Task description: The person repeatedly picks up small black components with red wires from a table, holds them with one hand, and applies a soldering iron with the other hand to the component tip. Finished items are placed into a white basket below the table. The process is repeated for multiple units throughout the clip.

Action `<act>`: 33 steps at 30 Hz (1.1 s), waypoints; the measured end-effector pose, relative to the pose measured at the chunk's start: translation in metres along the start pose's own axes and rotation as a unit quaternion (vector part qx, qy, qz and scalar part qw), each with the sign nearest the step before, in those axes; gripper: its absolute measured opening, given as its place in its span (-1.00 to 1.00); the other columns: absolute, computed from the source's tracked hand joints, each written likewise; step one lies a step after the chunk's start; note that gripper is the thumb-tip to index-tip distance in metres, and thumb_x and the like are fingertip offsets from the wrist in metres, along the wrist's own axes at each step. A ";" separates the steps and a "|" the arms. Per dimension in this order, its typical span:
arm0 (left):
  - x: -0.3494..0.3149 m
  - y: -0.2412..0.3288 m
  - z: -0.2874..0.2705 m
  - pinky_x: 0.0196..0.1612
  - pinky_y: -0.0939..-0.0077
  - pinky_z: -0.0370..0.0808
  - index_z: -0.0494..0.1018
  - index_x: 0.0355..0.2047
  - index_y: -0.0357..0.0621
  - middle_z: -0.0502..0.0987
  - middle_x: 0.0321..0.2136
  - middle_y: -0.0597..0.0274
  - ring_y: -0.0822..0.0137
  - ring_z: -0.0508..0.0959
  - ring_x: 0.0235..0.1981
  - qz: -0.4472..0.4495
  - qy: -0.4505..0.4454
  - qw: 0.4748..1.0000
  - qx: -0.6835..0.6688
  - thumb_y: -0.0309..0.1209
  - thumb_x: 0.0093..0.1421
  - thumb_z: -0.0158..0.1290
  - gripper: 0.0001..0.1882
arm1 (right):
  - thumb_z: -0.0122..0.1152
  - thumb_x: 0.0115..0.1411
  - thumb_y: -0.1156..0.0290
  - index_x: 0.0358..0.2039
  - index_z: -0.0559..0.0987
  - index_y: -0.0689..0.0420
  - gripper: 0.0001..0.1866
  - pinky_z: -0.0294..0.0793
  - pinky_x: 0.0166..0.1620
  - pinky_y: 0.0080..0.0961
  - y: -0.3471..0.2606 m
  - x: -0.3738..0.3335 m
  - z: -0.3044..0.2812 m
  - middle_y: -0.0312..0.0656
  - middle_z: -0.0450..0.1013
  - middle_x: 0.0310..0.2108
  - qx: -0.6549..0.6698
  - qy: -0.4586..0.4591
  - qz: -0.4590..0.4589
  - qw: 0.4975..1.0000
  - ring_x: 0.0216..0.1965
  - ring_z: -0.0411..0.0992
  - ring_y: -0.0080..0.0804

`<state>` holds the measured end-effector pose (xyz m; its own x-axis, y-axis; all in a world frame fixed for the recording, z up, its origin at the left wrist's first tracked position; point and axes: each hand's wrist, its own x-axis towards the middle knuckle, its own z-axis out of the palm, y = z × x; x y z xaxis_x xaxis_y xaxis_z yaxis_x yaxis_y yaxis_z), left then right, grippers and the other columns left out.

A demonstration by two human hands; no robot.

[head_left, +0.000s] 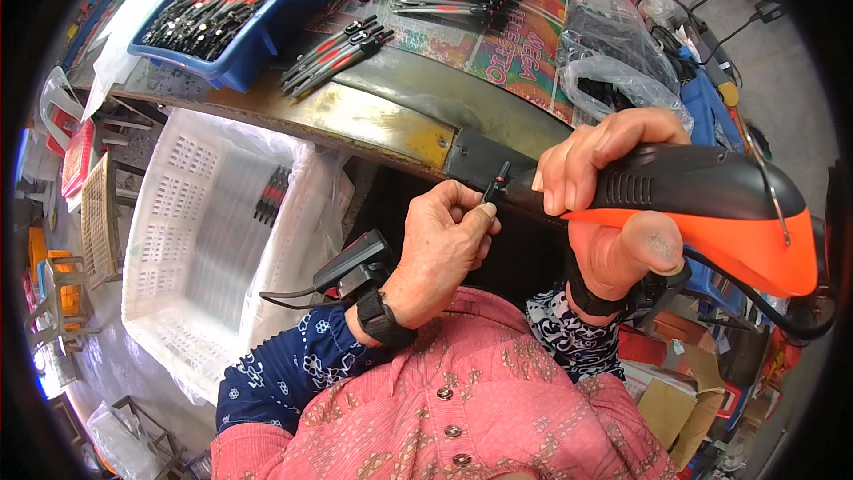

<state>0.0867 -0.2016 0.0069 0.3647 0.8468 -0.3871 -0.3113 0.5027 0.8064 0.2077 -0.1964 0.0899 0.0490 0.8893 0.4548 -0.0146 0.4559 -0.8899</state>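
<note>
In the middle of the frame, the left hand (442, 244) pinches a small black part (494, 185) between thumb and fingers. The part touches the tip of a black and orange power tool (711, 213). The right hand (613, 187) is wrapped tight around that tool, at the right of the frame. Up above lies a table (382, 116) with loose black and red pens (336, 53) and a blue tray (258, 36) full of more pens. At the left sits a white basket (195, 240).
</note>
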 end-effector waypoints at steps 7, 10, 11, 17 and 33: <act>-0.006 0.005 -0.005 -0.66 0.70 0.33 0.33 -0.30 -0.29 0.46 -0.56 0.25 0.54 0.40 -0.67 0.059 0.008 0.990 0.130 -0.51 0.17 -0.01 -0.87 | 0.27 -0.22 -0.33 -0.31 0.28 0.17 -0.19 0.37 -0.48 -0.47 -0.005 -0.004 -0.013 -0.28 0.29 -0.65 0.075 -0.006 -0.015 0.997 -0.66 0.31 -0.46; -0.002 0.012 -0.014 -0.59 0.73 0.36 0.32 -0.20 -0.28 0.47 -0.57 0.27 0.56 0.42 -0.63 0.205 0.077 0.939 0.266 -0.59 0.11 0.01 -0.77 | 0.28 -0.20 -0.31 -0.31 0.28 0.16 -0.22 0.38 -0.49 -0.47 -0.006 -0.004 -0.020 -0.29 0.29 -0.65 0.114 -0.007 -0.035 0.993 -0.66 0.32 -0.45; 0.002 0.019 -0.021 -0.56 0.73 0.35 0.33 -0.17 -0.27 0.48 -0.57 0.27 0.58 0.41 -0.61 0.242 0.093 0.919 0.295 -0.62 0.08 0.03 -0.73 | 0.28 -0.19 -0.31 -0.32 0.28 0.16 -0.22 0.38 -0.49 -0.47 -0.006 -0.005 -0.022 -0.29 0.29 -0.65 0.101 -0.003 -0.033 0.994 -0.66 0.33 -0.45; 0.039 0.070 -0.061 -0.36 0.30 0.40 0.41 -0.34 -0.21 0.46 -0.43 0.03 0.08 0.50 -0.41 0.407 0.197 0.749 0.485 -0.57 -0.07 0.11 -0.77 | 0.32 -0.15 -0.22 -0.34 0.27 0.16 -0.28 0.39 -0.50 -0.49 -0.005 -0.007 -0.027 -0.27 0.30 -0.65 0.094 0.011 -0.024 0.995 -0.66 0.34 -0.45; 0.092 0.100 -0.071 -0.22 0.28 0.36 0.49 -0.35 -0.11 0.45 -0.37 0.16 0.09 0.43 -0.25 0.450 0.240 0.499 0.701 -0.49 -0.09 0.13 -0.78 | 0.44 -0.17 -0.05 -0.36 0.28 0.18 -0.34 0.40 -0.50 -0.46 -0.003 -0.005 -0.038 -0.25 0.30 -0.65 0.147 0.041 0.003 0.988 -0.65 0.34 -0.44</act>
<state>0.0270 -0.0616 0.0204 0.2732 0.7339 0.6219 0.8824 -0.4486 0.1417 0.2451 -0.2032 0.0893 0.1293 0.8918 0.4335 -0.3039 0.4518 -0.8388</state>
